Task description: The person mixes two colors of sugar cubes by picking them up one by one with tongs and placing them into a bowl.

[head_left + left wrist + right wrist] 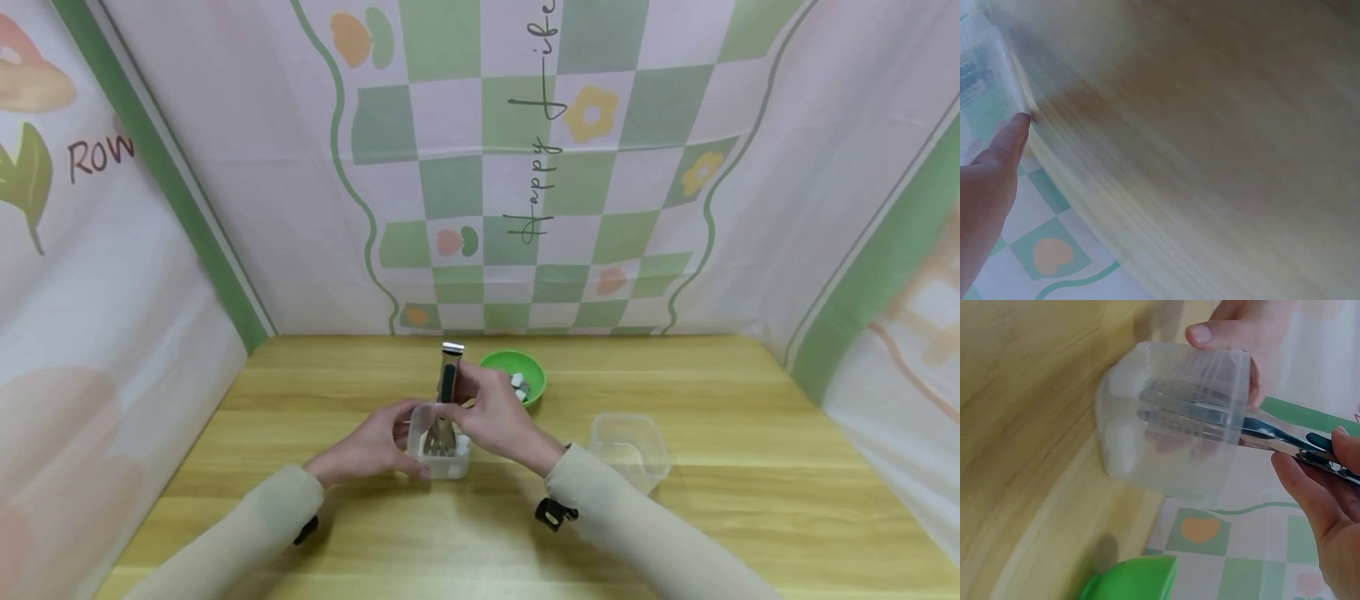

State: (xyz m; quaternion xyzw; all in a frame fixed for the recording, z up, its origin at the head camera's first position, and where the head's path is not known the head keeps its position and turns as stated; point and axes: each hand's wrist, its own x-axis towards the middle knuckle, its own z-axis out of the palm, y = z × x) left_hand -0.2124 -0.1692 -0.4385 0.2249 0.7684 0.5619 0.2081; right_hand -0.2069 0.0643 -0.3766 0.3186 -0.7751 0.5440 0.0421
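In the head view, my left hand (pixel 372 444) holds a clear plastic container (pixel 420 472) on the table, thumb at the near side and fingers round the left side. Metal tongs (pixel 447 379) with dark grips and slotted, fork-like ends are pinched in my right hand (pixel 498 417). Their ends reach down inside the container. White cubes (pixel 1124 447) lie at the container's bottom in the right wrist view. Whether the tongs hold a cube is hard to tell. The left wrist view has only part of the left hand (pixel 991 181) against the container's edge.
A green bowl (pixel 534 367) with white and greyish pieces stands behind my right hand. Another clear plastic container (pixel 651 446) sits to the right, partly behind the right sleeve. The wooden table (pixel 720 417) meets printed cloth (pixel 510 150) at the back and sides.
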